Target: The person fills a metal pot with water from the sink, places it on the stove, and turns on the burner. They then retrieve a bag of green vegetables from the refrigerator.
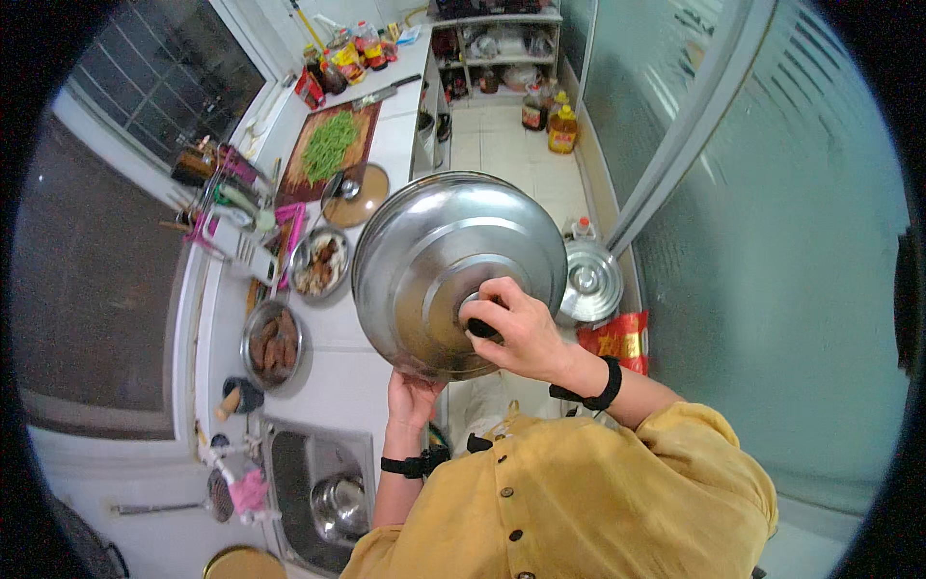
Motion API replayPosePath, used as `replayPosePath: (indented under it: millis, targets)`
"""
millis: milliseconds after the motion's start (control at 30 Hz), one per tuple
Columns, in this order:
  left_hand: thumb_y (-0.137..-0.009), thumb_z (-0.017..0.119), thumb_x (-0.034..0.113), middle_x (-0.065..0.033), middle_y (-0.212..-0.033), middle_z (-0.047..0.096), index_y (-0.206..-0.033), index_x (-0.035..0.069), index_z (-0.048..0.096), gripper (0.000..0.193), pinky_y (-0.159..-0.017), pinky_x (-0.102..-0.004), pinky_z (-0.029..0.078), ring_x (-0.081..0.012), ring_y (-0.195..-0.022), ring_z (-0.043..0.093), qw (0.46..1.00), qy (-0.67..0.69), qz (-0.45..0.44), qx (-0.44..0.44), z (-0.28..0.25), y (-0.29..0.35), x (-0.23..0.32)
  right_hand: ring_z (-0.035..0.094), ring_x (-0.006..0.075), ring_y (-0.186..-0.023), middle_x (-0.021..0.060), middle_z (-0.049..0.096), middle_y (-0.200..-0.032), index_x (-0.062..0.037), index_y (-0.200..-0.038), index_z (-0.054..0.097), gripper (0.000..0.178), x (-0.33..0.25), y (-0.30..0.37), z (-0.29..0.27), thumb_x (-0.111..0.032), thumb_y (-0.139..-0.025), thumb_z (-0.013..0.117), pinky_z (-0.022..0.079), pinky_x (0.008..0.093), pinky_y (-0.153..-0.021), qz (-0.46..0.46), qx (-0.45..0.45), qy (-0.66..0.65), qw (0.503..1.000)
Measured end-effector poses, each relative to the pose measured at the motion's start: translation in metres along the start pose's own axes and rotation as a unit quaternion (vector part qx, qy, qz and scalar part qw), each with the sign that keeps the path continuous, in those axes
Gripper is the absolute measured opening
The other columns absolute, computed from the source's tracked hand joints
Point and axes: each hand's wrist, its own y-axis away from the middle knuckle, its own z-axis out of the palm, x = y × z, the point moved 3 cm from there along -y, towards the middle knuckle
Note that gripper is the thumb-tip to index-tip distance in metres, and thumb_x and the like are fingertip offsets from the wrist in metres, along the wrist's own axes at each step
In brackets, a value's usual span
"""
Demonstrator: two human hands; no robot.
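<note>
A large round steel pot lid (424, 251) fills the middle of the head view. My right hand (511, 323) is closed round its black knob (482, 326). Below the lid's near rim, my left hand (415, 398) supports a steel pot, with its fingers running underneath and partly hidden. Only a thin edge of the pot shows, since the lid covers the rest. On the counter to the left are a steel bowl of pale and brown food pieces (320, 262), a steel bowl of reddish-brown pieces (272, 345) and a glass lid (356, 195).
Sliced green vegetables (330, 145) lie on a cutting board (363, 132), with a knife (376, 96) beyond. A sink (289, 473) holding a steel bowl (340, 507) is at lower left. Right, on the floor, stand a lidded steel pot (590, 280), a red bag (617, 340) and oil bottles (562, 130).
</note>
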Motion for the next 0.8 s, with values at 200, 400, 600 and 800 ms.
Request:
replayPosePath:
  millis: [200,400,600,800]
  targets:
    - [-0.101,0.033,0.035,-0.0091,-0.12,0.059,-0.121,0.008,0.052,0.038,-0.095,-0.045,0.048,-0.0236,-0.11,0.057,0.993,-0.01,-0.047,-0.109,0.081,-0.167,0.038,0.059,0.0279,-0.084,0.0103,0.052,-0.101,-0.0111,-0.101,0.062,0.034,0.094,-0.123,-0.038,-0.007,-0.069,0.072,0.051,0.0358,-0.07,0.018,0.058,0.093,0.994]
    - [-0.1,0.039,0.035,-0.0097,-0.114,0.062,-0.115,0.009,0.056,0.034,-0.095,-0.044,0.048,-0.0244,-0.106,0.059,0.973,-0.081,-0.129,-0.175,0.182,-0.298,0.075,0.057,0.0264,-0.088,0.0115,0.052,-0.101,-0.0065,-0.101,0.062,0.035,0.19,-0.2,-0.092,-0.001,-0.069,0.073,0.05,0.0329,-0.074,0.067,0.123,0.129,0.982]
    - [-0.098,0.05,0.03,-0.0056,-0.096,0.065,-0.109,0.008,0.058,0.026,-0.091,-0.0438,0.051,-0.0227,-0.094,0.064,0.944,-0.153,-0.122,-0.264,0.269,-0.462,0.108,0.056,0.0295,-0.094,0.014,0.052,-0.1,-0.0054,-0.1,0.061,0.031,0.336,-0.277,-0.139,-0.005,-0.071,0.074,0.047,0.0346,-0.081,0.124,0.175,0.139,0.967]
    - [-0.095,0.055,0.027,-0.0049,-0.084,0.062,-0.103,0.009,0.056,0.019,-0.084,-0.0414,0.054,-0.0226,-0.087,0.064,0.949,-0.182,-0.087,-0.243,0.378,-0.622,0.156,0.056,0.0278,-0.092,0.0118,0.053,-0.097,-0.0046,-0.1,0.06,0.029,0.484,-0.402,-0.186,-0.008,-0.074,0.072,0.047,0.0338,-0.08,0.13,0.187,0.098,0.969]
